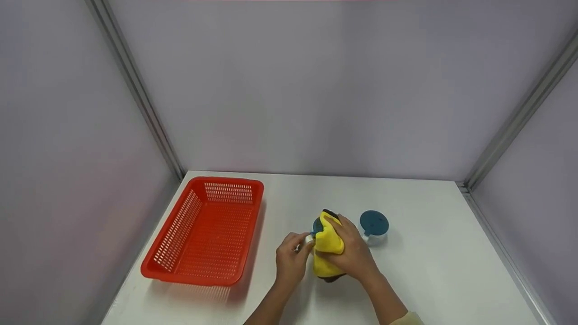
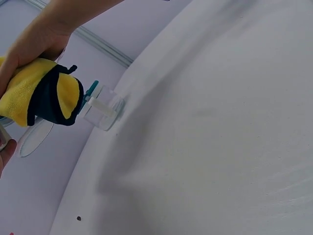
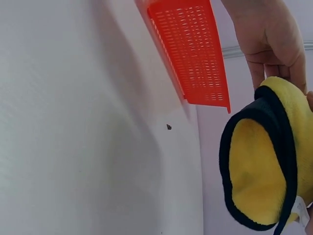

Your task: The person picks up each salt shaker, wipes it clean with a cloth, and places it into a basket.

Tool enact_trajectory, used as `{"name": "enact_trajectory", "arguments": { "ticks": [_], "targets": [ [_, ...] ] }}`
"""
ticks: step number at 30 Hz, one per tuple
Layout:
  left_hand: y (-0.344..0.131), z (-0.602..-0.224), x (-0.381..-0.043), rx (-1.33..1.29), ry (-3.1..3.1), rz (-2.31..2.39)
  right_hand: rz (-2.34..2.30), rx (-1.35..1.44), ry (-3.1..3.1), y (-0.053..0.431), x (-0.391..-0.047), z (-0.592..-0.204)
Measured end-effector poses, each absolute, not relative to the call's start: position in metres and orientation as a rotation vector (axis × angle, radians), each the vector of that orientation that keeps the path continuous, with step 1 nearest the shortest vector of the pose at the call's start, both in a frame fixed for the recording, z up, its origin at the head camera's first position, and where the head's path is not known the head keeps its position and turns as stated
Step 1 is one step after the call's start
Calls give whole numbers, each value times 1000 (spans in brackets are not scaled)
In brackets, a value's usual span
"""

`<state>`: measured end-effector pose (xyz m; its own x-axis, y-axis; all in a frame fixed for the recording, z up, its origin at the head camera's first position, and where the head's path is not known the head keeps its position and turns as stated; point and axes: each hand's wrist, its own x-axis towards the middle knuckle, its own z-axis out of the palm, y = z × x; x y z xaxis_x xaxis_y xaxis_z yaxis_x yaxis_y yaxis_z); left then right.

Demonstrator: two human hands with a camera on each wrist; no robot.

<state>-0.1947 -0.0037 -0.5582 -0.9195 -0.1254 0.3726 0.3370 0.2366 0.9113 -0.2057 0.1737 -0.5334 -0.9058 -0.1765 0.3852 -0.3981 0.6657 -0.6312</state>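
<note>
My left hand (image 1: 291,259) pinches the white handle of a clear cup with a blue lid (image 1: 317,225). Most of that cup is hidden behind a yellow cloth with dark edging (image 1: 328,243). My right hand (image 1: 354,253) grips the cloth, its fingers and thumb wrapped over it around the cup's side. In the right wrist view the cloth (image 3: 257,171) hangs in a wide fold below the left hand. A second clear cup with a blue lid (image 1: 374,222) stands upright on the table, just beyond the right hand; the left wrist view shows its white handle (image 2: 101,105).
A red plastic basket (image 1: 214,234) with slotted walls stands at the left of the white table (image 1: 433,266), with nothing inside. Grey panels (image 1: 325,90) close in the back and both sides. A small dark spot (image 3: 169,127) marks the table near the basket.
</note>
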Motion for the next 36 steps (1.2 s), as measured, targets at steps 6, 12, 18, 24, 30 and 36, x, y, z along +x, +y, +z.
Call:
{"name": "enact_trajectory", "arguments": {
  "ticks": [6,12,18,24,30,36],
  "targets": [
    [-4,-561,-196,-192,-2107,-1772,1301,433,-2497,175,-207,-542],
    [-4,-557,-194,-115,-2115,-1870,1470,390,-2419,175,-206,-549],
    [-4,-536,-185,-46,-2112,-1978,1643,278,-2363,176,-203,-555],
    [-5,-527,-182,-70,-2053,-2034,1865,168,-2314,177,-201,-558],
    [-6,-531,-186,-59,-2021,-2100,2163,69,-2188,177,-199,-557],
    [-7,-554,-199,-24,-1969,-2144,2508,-23,-1871,170,-197,-559]
  ]
}}
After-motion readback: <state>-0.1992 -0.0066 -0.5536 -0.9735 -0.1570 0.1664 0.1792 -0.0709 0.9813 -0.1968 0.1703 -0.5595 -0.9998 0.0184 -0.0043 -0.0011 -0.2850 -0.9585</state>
